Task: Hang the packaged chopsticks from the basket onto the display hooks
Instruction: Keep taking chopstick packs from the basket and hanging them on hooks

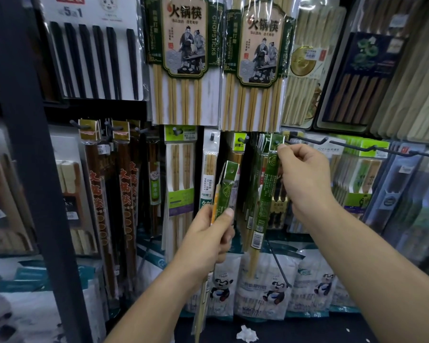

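The fingers (229, 213) of the left hand (208, 240) curl round a narrow green chopstick pack (225, 191), with the thumb pressed on its front. They grip it low on the green sleeve. Its punched top leans right at centre frame, and the bare bamboo ends run down past the wrist toward the bottom edge.

Higher and to the right, the right hand (305, 174) pinches the top of a second green pack (264, 194) between thumb and forefinger. The pinch is at the tip of a black display hook (281, 141); whether the pack's hole is on the hook cannot be told. This pack hangs nearly upright, just in front of matching packs on the rack. Both forearms reach up from the bottom of the frame.

A crumpled white paper (247, 334) lies at bottom centre. Behind the hands, panda-printed bags (270, 288) line the lower rack. Long empty hooks (344, 144) jut out at right. Large hot-pot chopstick packs (183, 58) fill the upper centre, and black chopsticks (94, 63) hang at upper left.
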A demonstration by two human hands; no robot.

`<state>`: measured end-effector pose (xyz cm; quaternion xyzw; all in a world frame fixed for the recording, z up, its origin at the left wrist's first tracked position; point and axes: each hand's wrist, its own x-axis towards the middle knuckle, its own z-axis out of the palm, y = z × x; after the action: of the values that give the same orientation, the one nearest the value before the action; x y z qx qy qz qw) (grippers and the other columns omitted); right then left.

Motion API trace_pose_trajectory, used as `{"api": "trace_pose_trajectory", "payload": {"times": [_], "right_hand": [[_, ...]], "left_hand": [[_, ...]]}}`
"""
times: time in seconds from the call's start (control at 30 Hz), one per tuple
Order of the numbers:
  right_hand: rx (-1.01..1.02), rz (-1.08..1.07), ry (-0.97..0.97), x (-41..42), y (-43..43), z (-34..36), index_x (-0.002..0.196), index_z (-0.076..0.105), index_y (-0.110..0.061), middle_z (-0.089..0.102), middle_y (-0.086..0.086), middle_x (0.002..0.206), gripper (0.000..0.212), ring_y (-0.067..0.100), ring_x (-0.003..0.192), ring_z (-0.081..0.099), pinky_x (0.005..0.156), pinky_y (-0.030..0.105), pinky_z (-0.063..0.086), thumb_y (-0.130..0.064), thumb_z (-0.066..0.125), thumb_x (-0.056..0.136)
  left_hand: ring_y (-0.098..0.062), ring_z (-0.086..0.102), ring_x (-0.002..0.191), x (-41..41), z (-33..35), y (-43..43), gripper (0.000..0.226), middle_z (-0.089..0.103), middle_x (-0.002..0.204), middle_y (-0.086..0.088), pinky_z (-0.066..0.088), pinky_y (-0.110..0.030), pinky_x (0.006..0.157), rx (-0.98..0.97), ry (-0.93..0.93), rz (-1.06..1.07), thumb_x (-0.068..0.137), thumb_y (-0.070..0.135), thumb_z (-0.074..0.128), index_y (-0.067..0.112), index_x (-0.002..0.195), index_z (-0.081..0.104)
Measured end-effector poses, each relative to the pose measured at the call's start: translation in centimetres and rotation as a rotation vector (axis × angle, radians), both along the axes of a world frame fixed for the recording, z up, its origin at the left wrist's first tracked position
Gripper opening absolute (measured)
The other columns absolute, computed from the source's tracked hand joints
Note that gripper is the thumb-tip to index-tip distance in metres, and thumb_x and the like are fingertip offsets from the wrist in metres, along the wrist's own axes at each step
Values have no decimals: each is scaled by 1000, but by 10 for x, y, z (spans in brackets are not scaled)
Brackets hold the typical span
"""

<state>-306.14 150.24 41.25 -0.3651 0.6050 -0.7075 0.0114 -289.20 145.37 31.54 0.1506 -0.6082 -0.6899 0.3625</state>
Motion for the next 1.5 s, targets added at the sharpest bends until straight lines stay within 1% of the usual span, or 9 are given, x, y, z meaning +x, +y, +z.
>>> {"api": "trace_pose_trajectory", "payload": {"times": [0.17,0.27,0.43,0.63,0.77,0.9,1.2,1.37,1.5], "right_hand": [[10,-14,11,-5,-6,-3,77,63,-7,46,-1,61,27,8,54,43,75,20,47,-23,61,99],[21,-32,13,-10,-12,-6,78,64,-3,48,-1,59,30,11,60,48,70,14,47,-25,62,99],[43,-52,22,-13,-13,-13,81,68,-12,53,-8,57,30,2,50,47,50,16,46,-36,63,99],[34,-22,40,6,3,-24,80,61,-18,54,-11,55,23,-2,49,47,52,17,43,-32,65,97],[118,198,151,28,12,-27,83,71,-24,71,-4,78,16,-1,66,61,58,12,47,-31,66,96],[143,250,162,36,13,-29,82,71,-16,64,5,70,20,12,67,58,60,26,48,-26,66,98],[18,95,22,16,13,-10,79,68,-22,56,-6,61,26,8,58,51,50,19,45,-27,58,102],[2,52,-6,2,5,0,83,63,-6,47,7,70,30,14,61,43,51,15,44,-28,58,103],[-3,42,-16,-2,0,-1,89,59,6,46,9,74,34,17,65,41,73,21,47,-26,59,102]], "left_hand": [[-7,37,47,2,5,5,41,59,63,7,25,-23,46,81,34,-2,86,30,54,62,62,59],[-8,43,50,0,1,3,28,63,69,4,29,-24,45,95,49,35,101,20,47,45,88,46],[-12,55,57,0,1,1,8,64,74,0,44,-27,47,24,32,83,108,16,45,16,100,47],[-14,61,63,0,3,1,7,69,76,0,50,-27,52,-33,44,109,108,15,45,16,102,49],[-15,64,65,-2,3,3,6,71,79,0,51,-26,55,-47,48,93,108,16,47,18,103,51],[-17,66,66,-4,1,5,4,72,79,-1,55,-28,57,-34,64,59,108,15,47,15,105,51],[-8,71,85,-7,-6,-2,20,75,90,5,60,-34,81,-63,-43,191,105,27,53,24,93,68],[-10,56,61,-5,-2,-1,15,60,69,5,53,-25,59,-76,-22,166,107,21,50,13,96,56],[-8,40,50,-4,-2,1,15,47,61,7,36,-23,45,-75,-27,107,105,25,53,14,95,53]]}}
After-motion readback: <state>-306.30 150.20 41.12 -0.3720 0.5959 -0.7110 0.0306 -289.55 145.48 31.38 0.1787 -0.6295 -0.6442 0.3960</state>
